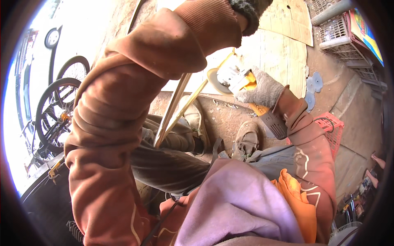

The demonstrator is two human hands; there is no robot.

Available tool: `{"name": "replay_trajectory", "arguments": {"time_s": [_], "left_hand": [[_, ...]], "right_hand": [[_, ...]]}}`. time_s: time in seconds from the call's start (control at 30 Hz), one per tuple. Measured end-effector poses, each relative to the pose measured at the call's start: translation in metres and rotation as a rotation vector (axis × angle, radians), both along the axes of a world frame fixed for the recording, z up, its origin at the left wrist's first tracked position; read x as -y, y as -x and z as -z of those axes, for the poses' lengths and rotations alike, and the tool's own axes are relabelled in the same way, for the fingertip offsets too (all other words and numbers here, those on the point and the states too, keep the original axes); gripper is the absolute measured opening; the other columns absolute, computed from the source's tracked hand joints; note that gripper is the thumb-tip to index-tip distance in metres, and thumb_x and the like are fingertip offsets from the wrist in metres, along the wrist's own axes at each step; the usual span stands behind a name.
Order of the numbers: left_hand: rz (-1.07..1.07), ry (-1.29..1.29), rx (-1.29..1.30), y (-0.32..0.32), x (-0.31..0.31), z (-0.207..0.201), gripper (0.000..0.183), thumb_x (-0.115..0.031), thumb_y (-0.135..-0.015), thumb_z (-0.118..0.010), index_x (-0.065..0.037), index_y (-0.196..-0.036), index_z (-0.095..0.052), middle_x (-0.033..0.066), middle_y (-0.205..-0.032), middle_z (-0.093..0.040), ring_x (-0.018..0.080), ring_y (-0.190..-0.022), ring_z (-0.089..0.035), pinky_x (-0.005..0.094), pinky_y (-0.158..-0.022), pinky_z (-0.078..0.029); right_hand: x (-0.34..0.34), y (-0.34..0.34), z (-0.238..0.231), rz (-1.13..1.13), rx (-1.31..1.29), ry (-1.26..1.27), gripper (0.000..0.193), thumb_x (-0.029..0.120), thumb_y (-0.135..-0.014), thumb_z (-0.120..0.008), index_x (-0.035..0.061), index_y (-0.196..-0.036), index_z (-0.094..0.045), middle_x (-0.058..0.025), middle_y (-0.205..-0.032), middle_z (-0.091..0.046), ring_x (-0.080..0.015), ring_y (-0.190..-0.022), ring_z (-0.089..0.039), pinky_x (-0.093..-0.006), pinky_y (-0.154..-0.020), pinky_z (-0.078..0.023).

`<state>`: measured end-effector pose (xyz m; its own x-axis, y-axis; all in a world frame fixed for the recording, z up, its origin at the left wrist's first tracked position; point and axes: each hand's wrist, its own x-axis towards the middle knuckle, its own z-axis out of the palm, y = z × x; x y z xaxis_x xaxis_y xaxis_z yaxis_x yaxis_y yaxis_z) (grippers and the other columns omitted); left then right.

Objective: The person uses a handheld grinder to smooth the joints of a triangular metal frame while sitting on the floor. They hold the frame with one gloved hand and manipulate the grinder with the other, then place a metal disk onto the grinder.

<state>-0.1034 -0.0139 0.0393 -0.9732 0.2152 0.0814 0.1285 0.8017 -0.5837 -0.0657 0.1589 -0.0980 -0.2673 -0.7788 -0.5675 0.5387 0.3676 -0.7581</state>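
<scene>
Right hand: the right hand (pixel 262 89), in a grey knit glove, has its fingers wrapped tight round the body of a yellow angle grinder (pixel 246 88).
Grinder: its head juts out past the fingertips toward the person's left; its dark grip end sticks out below the heel of the hand, by the wrist.
Disc: the grinding disc (pixel 216 81) sits just beyond the fingers, touching or almost touching the metal bars (pixel 176 110); contact cannot be told for sure.
Bars: two long pale metal bars run slanting from below the disc down toward the knees, ending near the lap.
Left hand: the left hand (pixel 248 12), in a dark knit glove, is at the top edge, mostly out of view; whether its fingers grip anything cannot be told.
Left arm: raised high, elbow bent, rust-coloured sleeve crossing over the bars.
Right arm: bent, forearm rising from the lower right to the grinder.
Around: shoes (pixel 245 139) below the grinder, spare discs (pixel 314 84) on the ground to the right of the hand, a red crate (pixel 332 131) beside the forearm, bicycles (pixel 57 102) far left.
</scene>
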Motion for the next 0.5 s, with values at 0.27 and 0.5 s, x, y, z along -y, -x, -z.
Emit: {"name": "replay_trajectory", "arguments": {"time_s": [0.27,0.5], "left_hand": [[-0.032,0.024,-0.013,-0.012,0.012,0.004,0.016,-0.012,-0.076,-0.066,0.002,-0.084,-0.07,0.0179,-0.086,-0.065,0.03,-0.08,-0.064,0.0409,-0.073,-0.05],[-0.094,0.233,-0.195,-0.001,0.012,0.023,0.012,-0.011,-0.074,-0.064,0.002,-0.075,-0.065,0.0148,-0.077,-0.062,0.0281,-0.071,-0.061,0.042,-0.069,-0.05]], "right_hand": [[0.008,-0.03,-0.053,-0.381,-0.393,-0.04,0.068,0.018,-0.073,-0.08,-0.0033,-0.13,-0.049,-0.012,-0.11,-0.068,-0.0179,-0.103,-0.064,-0.0313,-0.088,-0.053],[0.008,0.001,-0.012,-0.139,-0.276,-0.134,0.062,0.013,-0.07,-0.079,-0.002,-0.125,-0.054,-0.0113,-0.112,-0.068,-0.0168,-0.103,-0.063,-0.0315,-0.09,-0.052]]}}
